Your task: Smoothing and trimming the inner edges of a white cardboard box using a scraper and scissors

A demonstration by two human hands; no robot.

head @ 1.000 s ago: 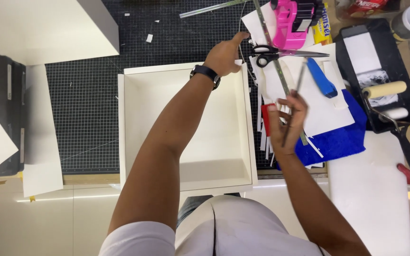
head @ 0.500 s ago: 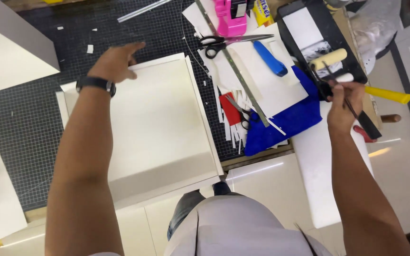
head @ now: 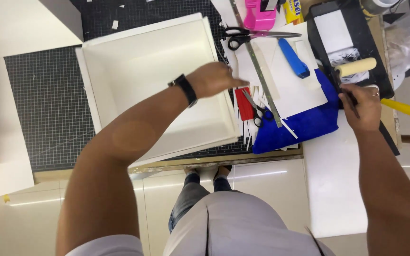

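The left hand (head: 214,79), fingers flat and extended with nothing held, was stretched over the right wall of the white open box (head: 153,85), which lay on the gridded cutting mat (head: 48,109). The right hand (head: 364,108) was closed around a dark thin handle (head: 352,97) beside the black tray (head: 328,42) and the blue cloth (head: 304,125).

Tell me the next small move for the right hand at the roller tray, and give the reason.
Probably lift the paint roller by its handle out of the black tray. The right hand already grips the dark handle at the tray's near edge, with the cream roller sleeve lying across the tray. The left hand hovers open over the white box, holding nothing.
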